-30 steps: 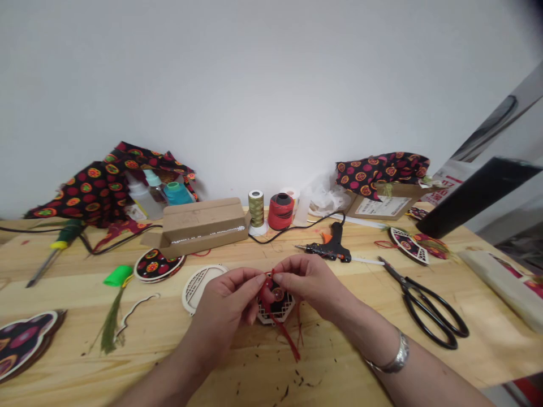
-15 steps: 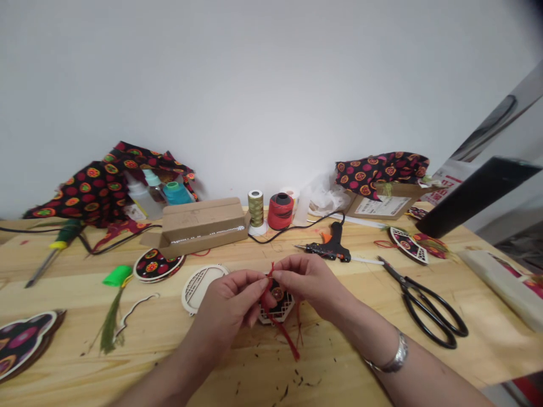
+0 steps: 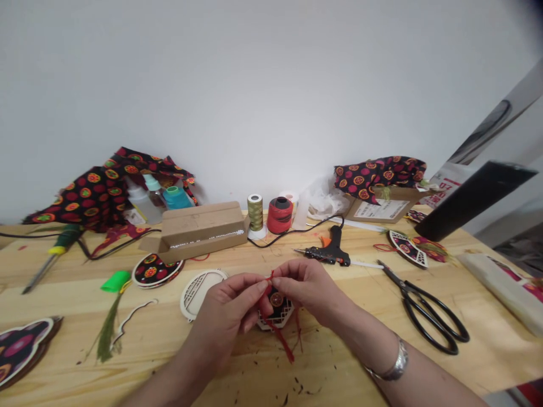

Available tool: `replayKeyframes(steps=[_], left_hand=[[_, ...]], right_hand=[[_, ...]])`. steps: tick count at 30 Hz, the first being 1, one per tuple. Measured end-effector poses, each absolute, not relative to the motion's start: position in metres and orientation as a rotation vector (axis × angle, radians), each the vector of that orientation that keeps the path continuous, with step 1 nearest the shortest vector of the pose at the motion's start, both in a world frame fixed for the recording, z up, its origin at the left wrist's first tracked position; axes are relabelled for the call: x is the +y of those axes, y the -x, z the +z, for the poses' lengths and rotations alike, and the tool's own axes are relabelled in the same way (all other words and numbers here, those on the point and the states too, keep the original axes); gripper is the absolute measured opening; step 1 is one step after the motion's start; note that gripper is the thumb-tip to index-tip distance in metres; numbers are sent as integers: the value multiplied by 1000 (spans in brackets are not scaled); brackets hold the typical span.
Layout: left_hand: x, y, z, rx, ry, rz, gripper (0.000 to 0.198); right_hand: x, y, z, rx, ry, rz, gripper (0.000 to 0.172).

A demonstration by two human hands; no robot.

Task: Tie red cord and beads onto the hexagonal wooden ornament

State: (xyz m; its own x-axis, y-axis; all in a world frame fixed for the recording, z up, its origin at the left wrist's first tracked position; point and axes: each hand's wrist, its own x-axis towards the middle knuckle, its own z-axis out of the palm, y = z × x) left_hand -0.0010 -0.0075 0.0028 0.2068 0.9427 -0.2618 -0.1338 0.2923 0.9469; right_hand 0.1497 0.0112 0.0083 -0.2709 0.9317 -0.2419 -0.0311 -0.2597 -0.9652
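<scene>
Both hands meet at the middle of the table, pinching a red cord point(image 3: 283, 341) at the top of an octagonal ornament point(image 3: 280, 308). The ornament has a pale lattice frame over dark patterned fabric. My left hand point(image 3: 235, 305) closes thumb and fingers on the cord, covering part of the ornament's left side. From the right, my right hand point(image 3: 307, 285) pinches the cord between thumb and index finger, close to the left fingertips. Loose red ends hang down over the ornament. Just left of my left hand lies a round pale wooden frame point(image 3: 192, 302), partly hidden by it.
A black glue gun point(image 3: 333, 249) and black-handled scissors point(image 3: 432, 311) lie to the right. Behind stand an open cardboard box point(image 3: 203, 226), a green thread spool point(image 3: 255, 213) and a red one point(image 3: 280, 216). A green tassel point(image 3: 108, 328) and a screwdriver point(image 3: 51, 257) are left.
The view has tilted slightly, so the scene sits a little lower. Both hands keep pinching the cord, and its loose end has swung slightly left.
</scene>
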Motion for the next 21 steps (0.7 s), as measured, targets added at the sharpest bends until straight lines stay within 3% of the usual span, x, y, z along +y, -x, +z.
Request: replayKeyframes(steps=[21], left_hand=[[-8, 1, 1, 1086, -939, 885, 16]], right_hand=[[12, -150, 6, -1162, 1146, 1691, 28]])
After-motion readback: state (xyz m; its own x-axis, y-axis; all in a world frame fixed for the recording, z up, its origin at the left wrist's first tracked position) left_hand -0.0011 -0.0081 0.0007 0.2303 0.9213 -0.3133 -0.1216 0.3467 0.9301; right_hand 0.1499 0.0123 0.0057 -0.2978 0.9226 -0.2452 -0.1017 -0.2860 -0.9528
